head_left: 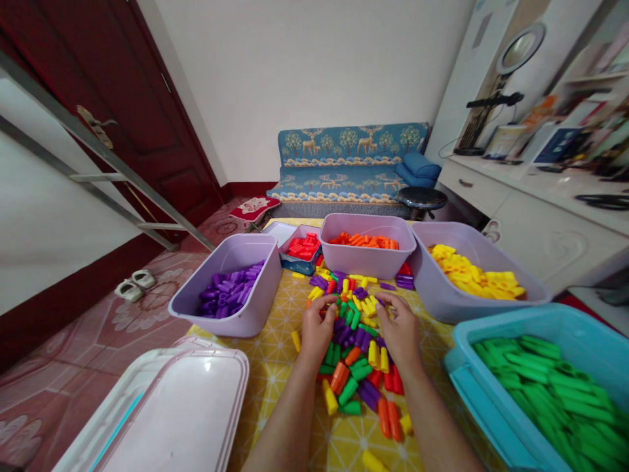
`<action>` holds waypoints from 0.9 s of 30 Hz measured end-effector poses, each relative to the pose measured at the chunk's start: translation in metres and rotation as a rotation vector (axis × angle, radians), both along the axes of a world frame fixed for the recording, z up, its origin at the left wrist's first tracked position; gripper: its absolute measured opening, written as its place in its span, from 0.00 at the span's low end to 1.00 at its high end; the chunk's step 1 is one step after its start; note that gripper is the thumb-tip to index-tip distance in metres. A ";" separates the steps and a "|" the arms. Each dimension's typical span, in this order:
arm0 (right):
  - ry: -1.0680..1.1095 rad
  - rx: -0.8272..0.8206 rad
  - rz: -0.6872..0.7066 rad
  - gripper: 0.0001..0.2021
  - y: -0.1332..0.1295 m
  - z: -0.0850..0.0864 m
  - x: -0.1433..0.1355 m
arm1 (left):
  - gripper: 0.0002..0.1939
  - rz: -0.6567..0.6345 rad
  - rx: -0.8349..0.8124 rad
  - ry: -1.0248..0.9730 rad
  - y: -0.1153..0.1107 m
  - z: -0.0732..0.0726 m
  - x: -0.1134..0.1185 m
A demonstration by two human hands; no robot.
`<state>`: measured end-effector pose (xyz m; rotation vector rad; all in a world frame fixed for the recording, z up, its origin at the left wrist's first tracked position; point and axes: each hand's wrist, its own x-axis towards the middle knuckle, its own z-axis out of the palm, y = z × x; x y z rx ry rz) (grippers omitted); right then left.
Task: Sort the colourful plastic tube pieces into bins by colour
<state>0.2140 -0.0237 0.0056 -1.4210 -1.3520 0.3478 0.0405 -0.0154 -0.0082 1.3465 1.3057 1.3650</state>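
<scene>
A mixed heap of small plastic tube-shaped pieces, with purple pieces, green pieces, yellow pieces and orange-red pieces, lies on the yellow patterned tablecloth. My left hand is at the heap's left side, fingers curved, with thumb and forefinger a little apart. Opposite it, my right hand reaches in from the right, its fingertips beside yellow pieces. Nothing shows clearly gripped in either hand. The undersides of the fingers are partly hidden.
Around the heap stand lilac bins of purple, orange and yellow pieces, a small box of red ones and a turquoise bin of green ones. White lids lie front left. Behind is a blue sofa.
</scene>
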 end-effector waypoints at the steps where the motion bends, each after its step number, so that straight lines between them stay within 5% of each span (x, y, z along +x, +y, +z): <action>1: -0.031 0.021 -0.008 0.11 0.000 0.000 0.001 | 0.12 -0.002 0.003 0.017 0.000 -0.001 0.000; 7: -0.252 -0.013 -0.080 0.16 0.004 -0.010 0.008 | 0.14 -0.064 0.097 0.233 0.000 -0.001 -0.001; 14: -0.172 -0.194 0.184 0.22 0.002 -0.015 -0.011 | 0.29 -0.224 0.208 0.473 -0.008 0.007 0.002; 18: 0.061 -0.226 0.342 0.15 -0.001 -0.008 -0.024 | 0.29 -0.244 0.235 0.381 -0.010 0.012 0.007; 27: 0.226 -0.320 0.430 0.14 -0.006 0.007 -0.028 | 0.20 -0.152 0.141 0.145 -0.004 0.006 0.002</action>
